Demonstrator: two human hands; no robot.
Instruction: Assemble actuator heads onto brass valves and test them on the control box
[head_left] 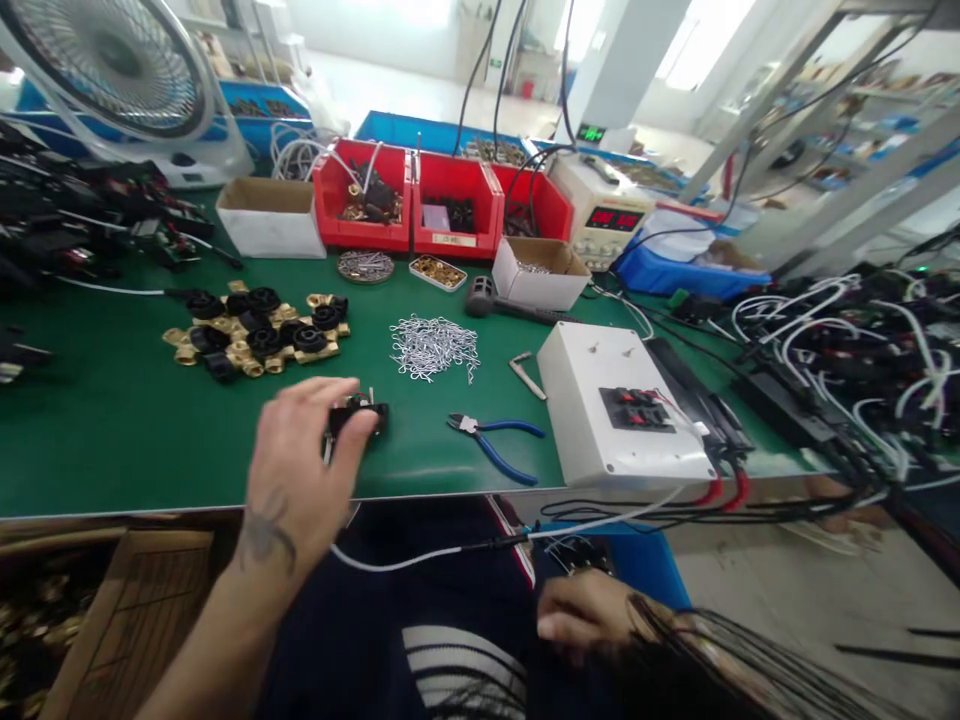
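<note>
The left hand (296,440) is holding a small black part (369,412) at the near edge of the green counter (187,440), its fingers (326,388) bending partway closed around it. The right hand (589,608) is showing nearer and to the right, below the counter, its fingers curling; whether they are gripping anything, I cannot tell. Blue-handled pliers (501,427) are lying right of the part, metal clips (433,347) farther away.

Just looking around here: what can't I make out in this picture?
All in the head view:
- Black part: partly hidden by the left hand.
- Right hand: blurred, fingertips curled under; whether it holds anything is unclear.
- Red display: digits too small and blurred.
- Fan: cut off by the top edge.
</note>
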